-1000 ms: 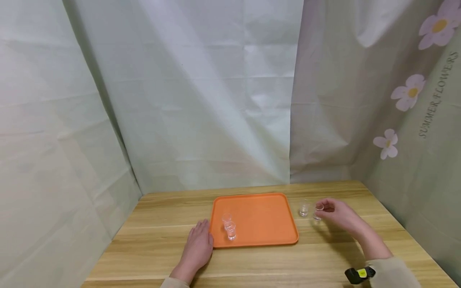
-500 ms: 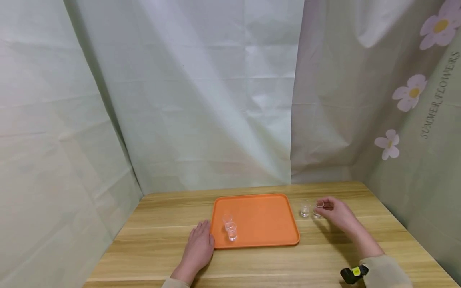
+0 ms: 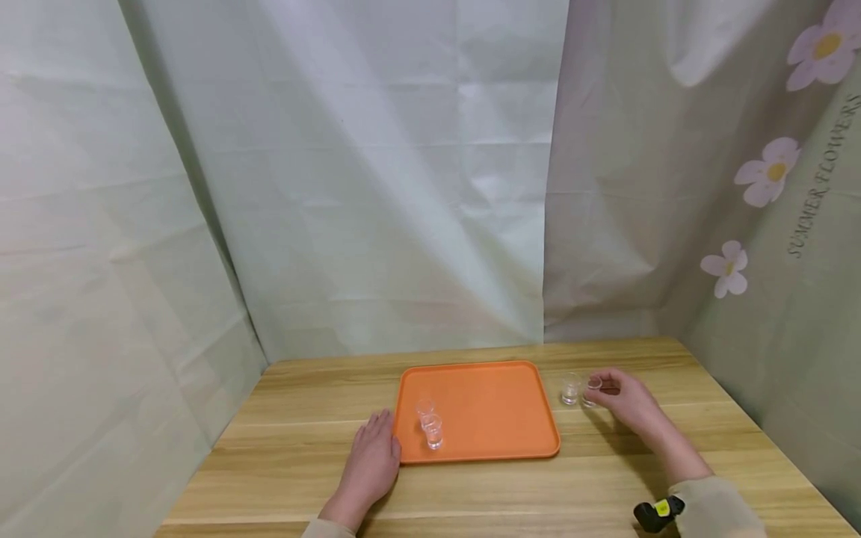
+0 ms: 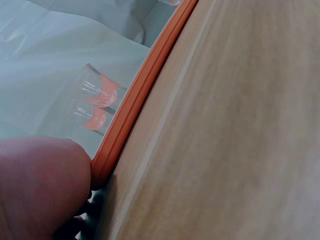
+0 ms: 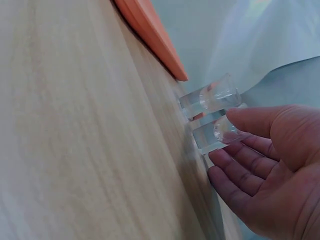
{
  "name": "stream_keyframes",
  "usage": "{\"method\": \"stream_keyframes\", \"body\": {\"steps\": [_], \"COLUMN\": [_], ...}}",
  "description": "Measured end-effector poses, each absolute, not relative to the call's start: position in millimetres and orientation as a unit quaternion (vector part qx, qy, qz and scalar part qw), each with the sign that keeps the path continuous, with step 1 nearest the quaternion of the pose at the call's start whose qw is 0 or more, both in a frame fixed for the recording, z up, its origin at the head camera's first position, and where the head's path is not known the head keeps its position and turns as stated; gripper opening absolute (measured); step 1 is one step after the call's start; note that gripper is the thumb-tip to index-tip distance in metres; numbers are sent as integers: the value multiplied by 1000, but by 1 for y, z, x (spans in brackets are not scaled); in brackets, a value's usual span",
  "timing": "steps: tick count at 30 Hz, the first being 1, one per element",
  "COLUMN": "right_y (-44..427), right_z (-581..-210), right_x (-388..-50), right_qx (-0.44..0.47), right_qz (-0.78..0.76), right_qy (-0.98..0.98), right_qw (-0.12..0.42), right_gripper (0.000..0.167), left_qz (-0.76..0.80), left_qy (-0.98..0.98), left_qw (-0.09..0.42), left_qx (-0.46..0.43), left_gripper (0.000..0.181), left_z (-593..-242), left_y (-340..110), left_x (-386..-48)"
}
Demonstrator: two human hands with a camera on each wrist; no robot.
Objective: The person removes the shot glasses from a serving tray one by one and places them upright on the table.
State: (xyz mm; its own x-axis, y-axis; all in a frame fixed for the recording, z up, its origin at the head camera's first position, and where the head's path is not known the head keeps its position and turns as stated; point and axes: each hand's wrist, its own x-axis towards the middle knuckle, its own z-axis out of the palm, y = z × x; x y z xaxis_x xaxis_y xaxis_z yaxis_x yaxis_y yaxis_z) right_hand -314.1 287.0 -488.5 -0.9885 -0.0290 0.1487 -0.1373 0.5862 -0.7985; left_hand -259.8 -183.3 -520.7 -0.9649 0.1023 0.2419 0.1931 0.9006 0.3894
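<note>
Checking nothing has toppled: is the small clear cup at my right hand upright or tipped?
Upright: the small clear cup shows its rim above its base in the head view.

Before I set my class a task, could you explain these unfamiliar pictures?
There is no machine: a person uses their bare left hand and right hand. The wide view comes from a camera on the head, looking down; the others from cameras on each wrist. On the wood-grain table lies an orange tray holding two clear cups. To its right are a third cup and a fourth cup, which the right hand pinches. The left hand touches the tray's left edge.
</note>
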Motion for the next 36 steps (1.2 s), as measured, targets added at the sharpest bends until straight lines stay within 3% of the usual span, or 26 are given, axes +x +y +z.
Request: {"method": "stream_keyframes", "body": {"steps": [6,14,19,29,36], "right_y": [286,285,280,237,192], "right_z": [-490,-485,-473,-450,-453], "right_x": [-315,-312,-307,-297,-293], "right_qx": [52,53,59,71,106], "right_qz": [451,454,449,455,464], "right_qy": [-889,-889,-890,-877,-870], "right_qw": [60,43,60,139,124], "right_gripper": [43,66,73,62,55], "left_qz": [-213,-210,-214,-220,-223], "left_qy": [-968,-968,-966,-964,-964], "left_qw": [110,109,115,120,120], "left_qx": [-74,-79,-86,-86,-87], "left_gripper": [49,48,48,48,48], "left_z": [-520,-521,-520,-520,-522], "left_y": [-183,-184,-184,-184,-184], "left_x": [-258,-259,-258,-256,-256]}}
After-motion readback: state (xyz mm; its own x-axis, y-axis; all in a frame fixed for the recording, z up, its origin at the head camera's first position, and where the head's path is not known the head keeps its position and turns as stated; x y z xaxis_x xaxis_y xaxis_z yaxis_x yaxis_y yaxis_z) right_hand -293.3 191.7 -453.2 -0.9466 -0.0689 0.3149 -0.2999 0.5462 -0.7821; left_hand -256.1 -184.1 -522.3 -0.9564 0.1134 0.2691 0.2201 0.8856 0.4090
